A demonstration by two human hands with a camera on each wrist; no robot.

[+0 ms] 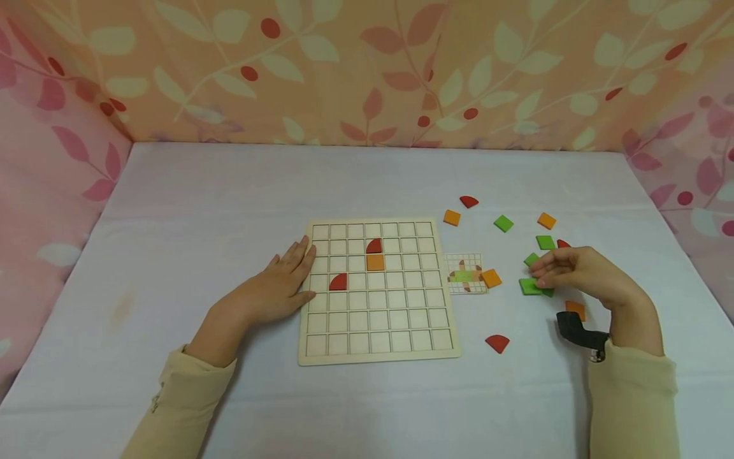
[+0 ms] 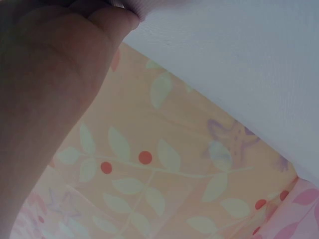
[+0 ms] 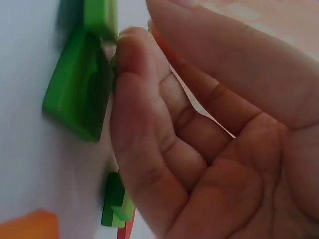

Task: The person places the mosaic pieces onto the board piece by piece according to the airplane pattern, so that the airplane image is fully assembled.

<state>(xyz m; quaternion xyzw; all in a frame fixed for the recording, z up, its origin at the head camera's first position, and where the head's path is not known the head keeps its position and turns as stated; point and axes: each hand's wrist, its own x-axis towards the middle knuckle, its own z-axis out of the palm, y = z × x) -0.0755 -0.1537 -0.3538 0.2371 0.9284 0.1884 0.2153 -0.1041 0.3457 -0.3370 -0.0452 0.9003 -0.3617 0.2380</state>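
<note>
My left hand (image 1: 278, 287) lies with its fingers along the left edge of a pale wooden grid board (image 1: 380, 324). In the board's cells sit a red quarter-circle piece (image 1: 374, 246), an orange square tile (image 1: 375, 262) just below it, and another red quarter-circle piece (image 1: 339, 282) further left. Over the loose pieces on the right, my right hand (image 1: 590, 274) has its fingers bent and its thumb apart from them. Its fingertips are beside a green tile (image 1: 530, 287); nothing shows between them. In the right wrist view, a green tile (image 3: 77, 89) lies close to the fingers.
A small pattern card (image 1: 459, 289) lies at the board's right edge, with an orange tile (image 1: 491, 278) at its side. Loose pieces around include a green tile (image 1: 503, 223), a red quarter-circle (image 1: 497, 343) and an orange tile (image 1: 546, 220). Patterned cloth (image 1: 321, 76) borders the white table.
</note>
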